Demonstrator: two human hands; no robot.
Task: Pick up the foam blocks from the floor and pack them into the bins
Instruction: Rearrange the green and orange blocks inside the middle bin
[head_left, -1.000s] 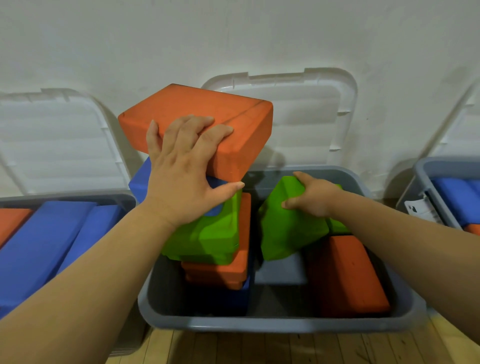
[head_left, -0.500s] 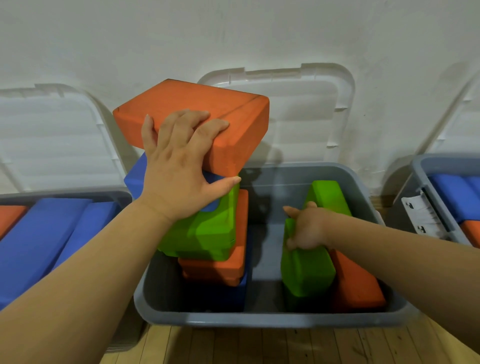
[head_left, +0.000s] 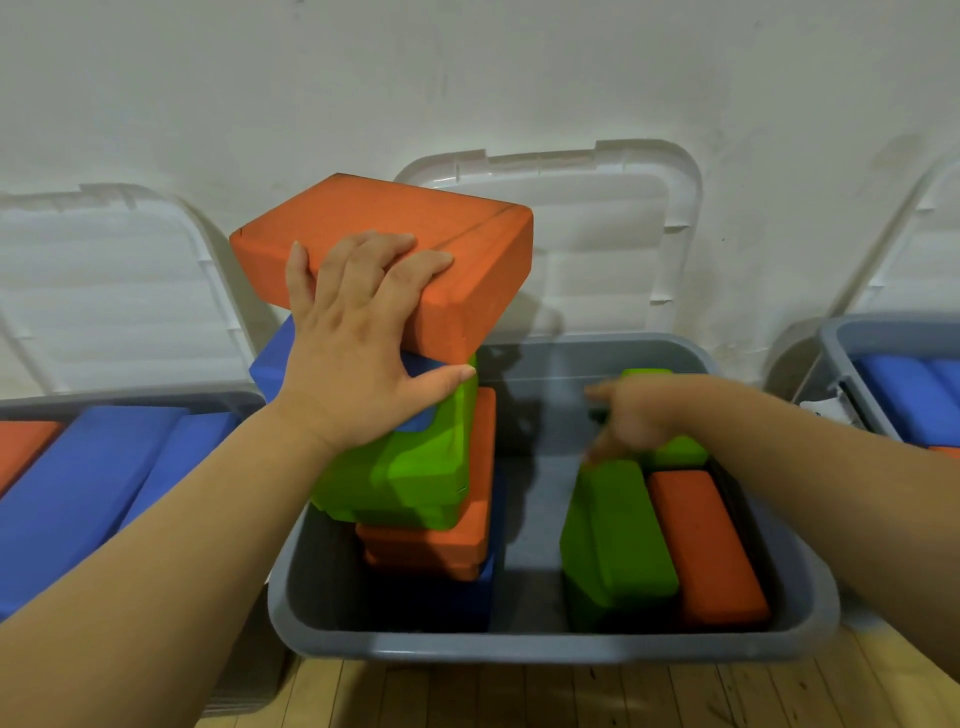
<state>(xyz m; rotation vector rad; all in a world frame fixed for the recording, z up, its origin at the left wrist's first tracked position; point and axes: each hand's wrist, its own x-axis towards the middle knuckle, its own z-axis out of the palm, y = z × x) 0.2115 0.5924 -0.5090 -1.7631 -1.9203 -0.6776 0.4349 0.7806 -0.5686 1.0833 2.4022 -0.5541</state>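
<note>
A tall stack of foam blocks rises from the left half of the grey middle bin (head_left: 545, 647). It has an orange block (head_left: 415, 218) on top, then blue, green (head_left: 415, 478), orange and blue. My left hand (head_left: 358, 353) presses against the stack's near side. Its fingers lie over the top orange block's edge and its thumb is on the green one. In the bin's right half a green block (head_left: 618, 545) stands on edge beside an orange block (head_left: 706, 545). My right hand (head_left: 639, 421), blurred, hovers at that green block's far end with loosely bent fingers, holding nothing.
Another green block (head_left: 675, 452) lies behind in the bin. A left bin (head_left: 130, 402) holds blue and orange blocks. A right bin (head_left: 852, 374) holds blue ones. White lids (head_left: 597, 234) lean on the wall behind. Wooden floor (head_left: 519, 696) runs in front.
My right hand lowered the green block into the bin, stood it on edge beside the orange block, and has lifted off it. My left hand stayed on the stack.
</note>
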